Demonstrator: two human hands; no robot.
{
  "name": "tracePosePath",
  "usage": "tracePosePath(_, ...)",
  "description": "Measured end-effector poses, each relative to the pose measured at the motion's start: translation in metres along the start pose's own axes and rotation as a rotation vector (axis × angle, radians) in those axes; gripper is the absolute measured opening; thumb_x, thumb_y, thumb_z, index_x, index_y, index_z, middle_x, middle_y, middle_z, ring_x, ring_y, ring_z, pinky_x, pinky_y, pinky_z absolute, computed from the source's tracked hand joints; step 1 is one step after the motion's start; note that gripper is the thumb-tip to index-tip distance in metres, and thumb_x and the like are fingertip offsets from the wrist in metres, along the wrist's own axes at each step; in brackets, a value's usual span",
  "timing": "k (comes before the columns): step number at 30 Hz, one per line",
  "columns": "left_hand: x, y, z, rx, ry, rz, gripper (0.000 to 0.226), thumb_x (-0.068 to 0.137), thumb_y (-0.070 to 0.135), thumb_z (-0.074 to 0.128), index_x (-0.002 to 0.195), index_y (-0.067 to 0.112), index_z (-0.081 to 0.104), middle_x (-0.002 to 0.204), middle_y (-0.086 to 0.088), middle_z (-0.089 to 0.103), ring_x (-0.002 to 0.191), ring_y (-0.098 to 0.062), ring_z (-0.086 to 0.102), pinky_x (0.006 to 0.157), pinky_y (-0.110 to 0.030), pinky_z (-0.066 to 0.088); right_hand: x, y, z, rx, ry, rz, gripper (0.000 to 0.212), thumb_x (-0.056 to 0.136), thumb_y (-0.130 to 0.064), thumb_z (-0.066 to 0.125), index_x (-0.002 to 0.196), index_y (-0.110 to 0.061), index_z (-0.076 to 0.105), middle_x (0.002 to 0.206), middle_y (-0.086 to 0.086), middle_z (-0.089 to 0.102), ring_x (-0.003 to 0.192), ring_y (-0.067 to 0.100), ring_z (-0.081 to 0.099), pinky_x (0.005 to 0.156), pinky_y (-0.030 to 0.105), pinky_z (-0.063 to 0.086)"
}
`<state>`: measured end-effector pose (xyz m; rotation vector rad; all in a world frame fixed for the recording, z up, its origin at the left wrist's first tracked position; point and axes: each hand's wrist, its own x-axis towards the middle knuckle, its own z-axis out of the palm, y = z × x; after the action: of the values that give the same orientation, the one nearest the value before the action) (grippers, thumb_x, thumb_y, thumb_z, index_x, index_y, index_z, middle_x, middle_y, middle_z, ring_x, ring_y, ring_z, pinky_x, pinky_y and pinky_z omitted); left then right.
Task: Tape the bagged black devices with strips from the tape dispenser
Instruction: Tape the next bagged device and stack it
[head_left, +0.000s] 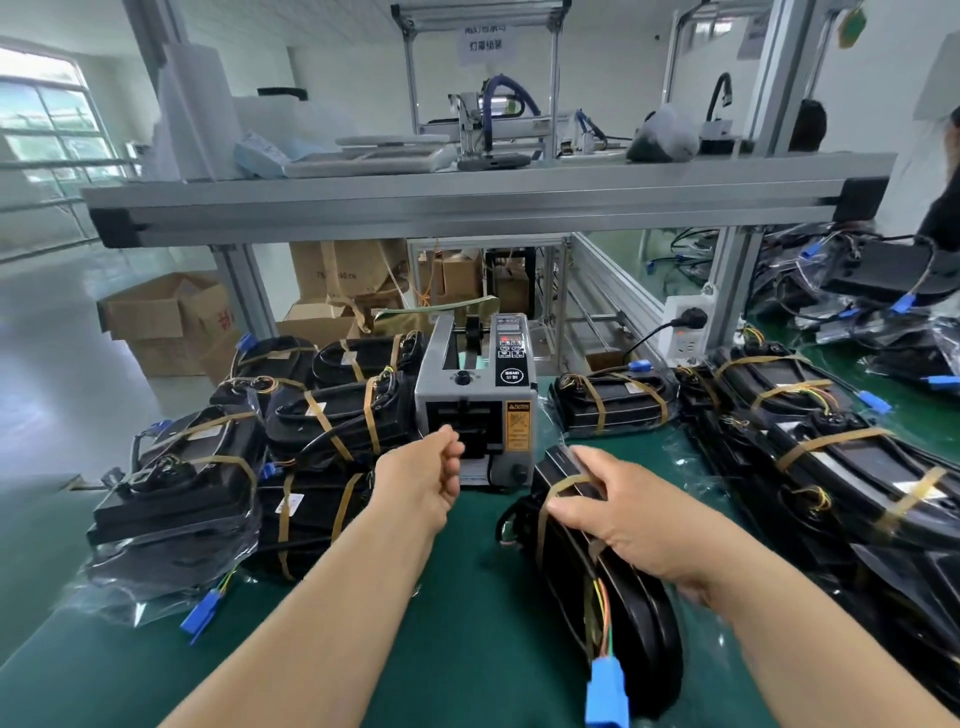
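A grey tape dispenser (475, 410) stands on the green mat at centre. My left hand (423, 478) reaches to its front outlet slot, fingers curled at the slot; whether a strip is between them I cannot tell. My right hand (618, 514) grips a bagged black device (631, 618) that stands on edge in front of the dispenser. A tan tape band wraps the device under my fingers. Coloured wires and a blue connector (605, 693) hang from its near end.
Taped bagged devices are piled at the left (208, 493) and in rows at the right (810, 457); one lies behind right of the dispenser (613, 402). An aluminium shelf frame (467, 200) crosses overhead. A power strip (685, 332) sits at the back right. Cardboard boxes stand behind.
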<state>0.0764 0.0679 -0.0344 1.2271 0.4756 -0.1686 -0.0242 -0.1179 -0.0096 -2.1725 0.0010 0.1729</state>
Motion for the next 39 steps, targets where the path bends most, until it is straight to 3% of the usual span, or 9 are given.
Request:
tracePosePath(2, 0.009, 0.002, 0.005, 0.009, 0.02, -0.029, 0.028, 0.097, 0.024, 0.063, 0.07, 0.013, 0.062, 0.041, 0.008, 0.052, 0.035, -0.001, 0.044, 0.034, -0.013, 0.034, -0.01, -0.001, 0.005, -0.038, -0.024, 0.0, 0.051, 0.091, -0.043, 0.063, 0.137, -0.036, 0.045, 0.114, -0.015, 0.064, 0.098, 0.006, 0.062, 0.081, 0.018, 0.048)
tracePosePath(5, 0.016, 0.002, 0.013, 0.007, 0.047, -0.061, 0.026, 0.095, 0.025, 0.065, 0.073, 0.013, 0.063, 0.046, 0.006, 0.055, 0.033, -0.001, 0.046, 0.034, -0.013, 0.034, -0.015, -0.002, 0.013, -0.09, -0.032, -0.001, 0.074, 0.093, -0.044, 0.062, 0.155, -0.031, 0.024, 0.13, -0.012, 0.057, 0.11, 0.009, 0.056, 0.092, 0.021, 0.043)
tracePosePath(10, 0.02, 0.004, 0.024, -0.059, 0.119, -0.09, 0.008, 0.092, 0.021, 0.068, 0.094, 0.013, 0.067, 0.061, 0.003, 0.06, 0.032, -0.001, 0.048, 0.032, -0.01, 0.033, -0.017, -0.001, 0.019, -0.066, -0.023, -0.023, 0.073, 0.093, -0.041, 0.063, 0.154, -0.03, 0.025, 0.116, -0.017, 0.06, 0.101, 0.003, 0.057, 0.085, 0.018, 0.042)
tracePosePath(14, 0.019, 0.003, 0.031, -0.178, 0.212, -0.042, 0.013, 0.087, 0.01, 0.069, 0.076, 0.01, 0.062, 0.054, 0.001, 0.061, 0.036, -0.003, 0.051, 0.035, -0.011, 0.035, -0.018, -0.002, 0.023, -0.046, -0.007, -0.034, 0.072, 0.093, -0.039, 0.065, 0.153, -0.029, 0.027, 0.116, -0.014, 0.063, 0.103, 0.007, 0.058, 0.086, 0.018, 0.043)
tracePosePath(17, 0.011, -0.001, 0.031, -0.216, 0.239, 0.058, 0.019, 0.082, 0.005, 0.066, 0.068, 0.012, 0.056, 0.045, 0.004, 0.056, 0.033, -0.003, 0.046, 0.035, -0.012, 0.033, -0.019, -0.003, 0.021, -0.042, 0.003, -0.023, 0.076, 0.092, -0.04, 0.065, 0.156, -0.029, 0.024, 0.127, -0.01, 0.06, 0.112, 0.01, 0.057, 0.099, 0.024, 0.044)
tracePosePath(23, -0.018, -0.004, -0.004, -0.081, -0.058, 0.191, 0.018, 0.086, 0.013, 0.067, 0.071, 0.019, 0.058, 0.051, 0.009, 0.05, 0.04, -0.003, 0.043, 0.04, -0.016, 0.038, -0.018, 0.001, 0.021, -0.032, 0.005, -0.031, 0.075, 0.091, -0.041, 0.066, 0.154, -0.03, 0.027, 0.133, -0.008, 0.058, 0.118, 0.013, 0.056, 0.105, 0.029, 0.042)
tracePosePath(29, -0.072, -0.012, -0.016, 0.311, -0.478, 0.26, 0.029, 0.087, 0.015, 0.066, 0.059, 0.02, 0.063, 0.059, 0.001, 0.053, 0.048, -0.009, 0.043, 0.05, -0.019, 0.038, -0.016, 0.005, 0.022, 0.014, 0.038, -0.064, 0.027, 0.088, -0.032, 0.073, 0.108, -0.025, 0.057, 0.086, -0.009, 0.067, 0.072, 0.002, 0.058, 0.074, 0.021, 0.048)
tracePosePath(32, -0.078, -0.012, -0.008, 0.402, -0.451, 0.309, 0.021, 0.085, 0.018, 0.07, 0.066, 0.017, 0.061, 0.057, 0.003, 0.05, 0.048, -0.009, 0.039, 0.052, -0.021, 0.033, -0.017, 0.005, 0.024, 0.023, 0.052, -0.059, 0.024, 0.086, -0.032, 0.074, 0.103, -0.022, 0.06, 0.082, -0.006, 0.064, 0.067, 0.004, 0.055, 0.068, 0.021, 0.047)
tracePosePath(39, -0.069, -0.012, 0.005, 0.524, -0.406, 0.354, 0.024, 0.085, 0.014, 0.073, 0.063, 0.016, 0.063, 0.047, 0.004, 0.044, 0.042, -0.007, 0.033, 0.042, -0.016, 0.03, -0.018, 0.001, 0.025, -0.01, 0.063, -0.049, 0.032, 0.086, -0.034, 0.073, 0.11, -0.018, 0.06, 0.097, 0.004, 0.069, 0.09, 0.023, 0.065, 0.086, 0.04, 0.053)
